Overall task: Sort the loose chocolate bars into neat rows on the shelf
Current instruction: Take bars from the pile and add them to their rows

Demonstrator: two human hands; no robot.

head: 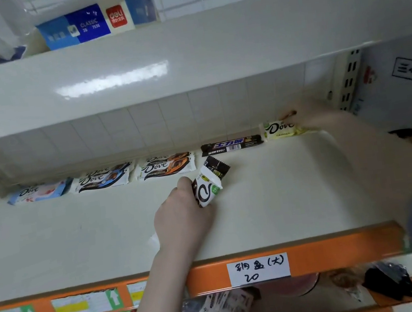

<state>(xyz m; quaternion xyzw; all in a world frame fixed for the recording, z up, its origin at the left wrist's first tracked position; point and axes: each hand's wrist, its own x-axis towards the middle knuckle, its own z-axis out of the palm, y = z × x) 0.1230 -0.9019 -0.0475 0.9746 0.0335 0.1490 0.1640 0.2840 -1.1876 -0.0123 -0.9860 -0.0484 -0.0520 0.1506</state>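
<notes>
The white shelf (273, 199) has an orange front edge; five bars lie in a row along its tiled back wall. The left hand (182, 218) grips two bars (208, 185) mid-shelf (one white, one dark). The blurred right hand (311, 116) touches the pale Dove bar (279, 128) at the row's right end; its fingers' curl is unclear

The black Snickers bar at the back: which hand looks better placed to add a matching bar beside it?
Probably the left hand: it grips two bars, one in a dark wrapper, just in front of the Snickers bar. The right hand is busy at the pale Dove bar.
</notes>
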